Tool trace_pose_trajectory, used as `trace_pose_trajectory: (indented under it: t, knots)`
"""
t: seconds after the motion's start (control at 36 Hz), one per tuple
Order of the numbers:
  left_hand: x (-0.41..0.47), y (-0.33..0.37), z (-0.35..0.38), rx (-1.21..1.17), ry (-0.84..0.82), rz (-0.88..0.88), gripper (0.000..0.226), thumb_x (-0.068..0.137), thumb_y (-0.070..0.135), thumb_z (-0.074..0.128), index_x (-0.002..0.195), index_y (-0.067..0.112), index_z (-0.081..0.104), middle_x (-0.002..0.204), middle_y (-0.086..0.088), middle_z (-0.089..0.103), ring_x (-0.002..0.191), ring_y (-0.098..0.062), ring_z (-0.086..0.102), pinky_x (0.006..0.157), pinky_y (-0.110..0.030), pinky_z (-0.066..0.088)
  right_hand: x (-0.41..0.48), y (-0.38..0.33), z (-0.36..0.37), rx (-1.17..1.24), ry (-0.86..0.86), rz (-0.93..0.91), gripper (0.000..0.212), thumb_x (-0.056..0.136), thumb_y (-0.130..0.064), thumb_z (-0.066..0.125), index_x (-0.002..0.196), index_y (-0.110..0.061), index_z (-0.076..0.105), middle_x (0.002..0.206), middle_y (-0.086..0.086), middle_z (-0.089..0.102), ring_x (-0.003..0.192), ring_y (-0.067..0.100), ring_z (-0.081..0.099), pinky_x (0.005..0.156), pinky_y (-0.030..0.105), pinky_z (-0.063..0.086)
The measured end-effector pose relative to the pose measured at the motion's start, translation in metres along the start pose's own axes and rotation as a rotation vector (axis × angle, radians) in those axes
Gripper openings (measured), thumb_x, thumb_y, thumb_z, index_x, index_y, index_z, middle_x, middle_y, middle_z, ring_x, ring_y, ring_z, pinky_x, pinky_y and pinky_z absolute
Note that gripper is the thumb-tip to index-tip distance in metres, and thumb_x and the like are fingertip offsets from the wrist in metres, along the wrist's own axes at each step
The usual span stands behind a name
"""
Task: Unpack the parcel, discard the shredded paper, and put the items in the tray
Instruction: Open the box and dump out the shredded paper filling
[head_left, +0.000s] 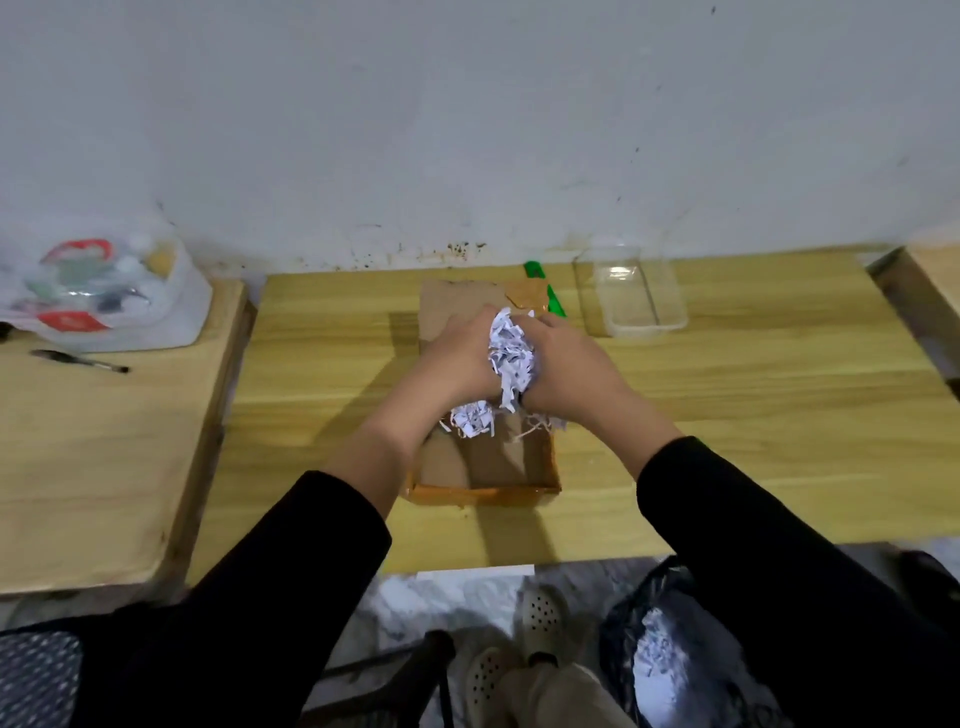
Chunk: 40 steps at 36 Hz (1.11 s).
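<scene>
The left hand (457, 358) and right hand (566, 364) are cupped together, clamped on a wad of shredded paper (509, 353) just above the open cardboard parcel (483, 491) on the bench (727, 415). The shreds look feather-light, soft and loose; strands will likely spill, so squeezing from 2 sides suits them. Any items in the parcel are hidden under hands and paper. The clear tray (641, 325) sits back right; the black bag (623, 623) on the floor is partly cut off.

At frame centre the open brown cardboard parcel (483, 493) lies on the table (727, 415), a wad of white shredded paper (509, 353) is bunched above it between the left hand (457, 358) and right hand (566, 364), and the clear plastic tray (644, 328) sits to the upper right.
</scene>
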<state>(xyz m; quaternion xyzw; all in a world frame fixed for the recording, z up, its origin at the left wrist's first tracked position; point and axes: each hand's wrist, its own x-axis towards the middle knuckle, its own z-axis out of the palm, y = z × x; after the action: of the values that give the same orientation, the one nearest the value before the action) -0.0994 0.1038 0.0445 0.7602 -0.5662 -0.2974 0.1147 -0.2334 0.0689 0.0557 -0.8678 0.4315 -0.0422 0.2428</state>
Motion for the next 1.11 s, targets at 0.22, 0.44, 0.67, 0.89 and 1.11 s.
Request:
trace_pose_trajectory:
  t: [0.22, 0.44, 0.67, 0.89, 1.11]
  knots:
    - [0.027, 0.086, 0.005, -0.034, -0.048, 0.134, 0.060, 0.057, 0.031, 0.069, 0.112, 0.032, 0.044, 0.105, -0.005, 0.056, 0.082, -0.023, 0.062, 0.055, -0.026, 0.045, -0.013, 0.061, -0.064, -0.022, 0.043, 0.062, 0.061, 0.062, -0.030, 0.072, 0.119, -0.031, 0.049, 0.103, 0.003, 0.056, 0.097, 0.027, 0.059, 0.078, 0.041, 0.053]
    - [0.040, 0.162, 0.100, -0.146, -0.270, 0.110, 0.084, 0.075, 0.010, 0.069, 0.143, 0.025, 0.022, 0.140, -0.015, 0.026, 0.115, -0.038, 0.049, 0.074, -0.030, 0.041, -0.062, 0.163, -0.071, -0.033, -0.067, 0.229, 0.069, 0.064, -0.023, 0.074, 0.128, -0.023, 0.049, 0.108, 0.010, 0.054, 0.102, 0.030, 0.058, 0.079, 0.032, 0.045]
    - [0.054, 0.163, 0.167, -0.100, -0.367, 0.078, 0.088, 0.078, 0.008, 0.067, 0.148, 0.022, 0.015, 0.149, -0.014, 0.020, 0.131, -0.033, 0.036, 0.087, -0.027, 0.035, -0.077, 0.236, -0.004, 0.126, -0.116, 0.372, 0.076, 0.056, -0.030, 0.067, 0.128, -0.022, 0.044, 0.114, 0.009, 0.051, 0.103, 0.033, 0.054, 0.085, 0.044, 0.051]
    - [0.069, 0.137, 0.170, -0.083, -0.327, 0.052, 0.086, 0.081, 0.010, 0.064, 0.148, 0.027, 0.013, 0.145, -0.014, 0.024, 0.130, -0.031, 0.034, 0.098, -0.034, 0.036, -0.055, 0.244, 0.014, 0.093, -0.103, 0.321, 0.091, 0.064, -0.030, 0.074, 0.141, -0.024, 0.027, 0.135, 0.008, 0.038, 0.117, 0.036, 0.040, 0.095, 0.046, 0.043]
    - [0.056, 0.124, 0.177, 0.031, -0.160, 0.040, 0.081, 0.082, 0.009, 0.062, 0.146, 0.024, 0.016, 0.144, -0.006, 0.029, 0.132, -0.026, 0.027, 0.103, -0.033, 0.033, -0.069, 0.269, -0.004, 0.058, -0.144, 0.385, 0.099, 0.062, -0.043, 0.081, 0.143, -0.028, 0.026, 0.146, 0.006, 0.029, 0.130, 0.032, 0.030, 0.103, 0.047, 0.037]
